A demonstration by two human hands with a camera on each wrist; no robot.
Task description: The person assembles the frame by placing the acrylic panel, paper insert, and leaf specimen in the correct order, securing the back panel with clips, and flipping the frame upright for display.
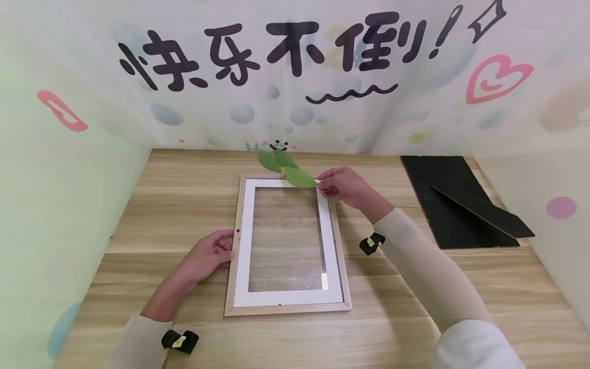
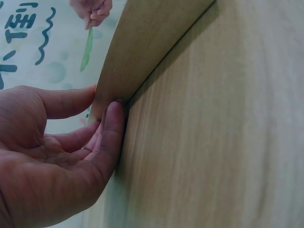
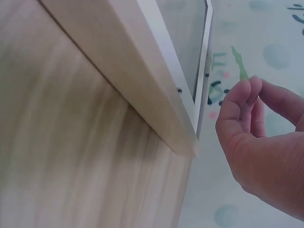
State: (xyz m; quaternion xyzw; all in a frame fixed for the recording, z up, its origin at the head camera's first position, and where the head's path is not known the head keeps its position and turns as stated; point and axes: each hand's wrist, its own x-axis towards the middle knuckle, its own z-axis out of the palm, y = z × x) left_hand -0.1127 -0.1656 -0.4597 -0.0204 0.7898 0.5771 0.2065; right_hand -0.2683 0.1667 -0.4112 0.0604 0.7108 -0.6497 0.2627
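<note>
A light wooden picture frame with a white mat and clear pane lies flat on the wooden table. My left hand grips its left side; in the left wrist view, thumb and fingertips sit right at the frame's outer edge. With thumb and fingertips, my right hand pinches one end of a green leaf over the frame's top right corner. Two more green leaves, an upper one and a left one, show just behind it, their near ends close together.
A black backing board lies at the right of the table, its stand leg folded out at an angle. A printed cloth hangs behind the table, with pale walls at both sides.
</note>
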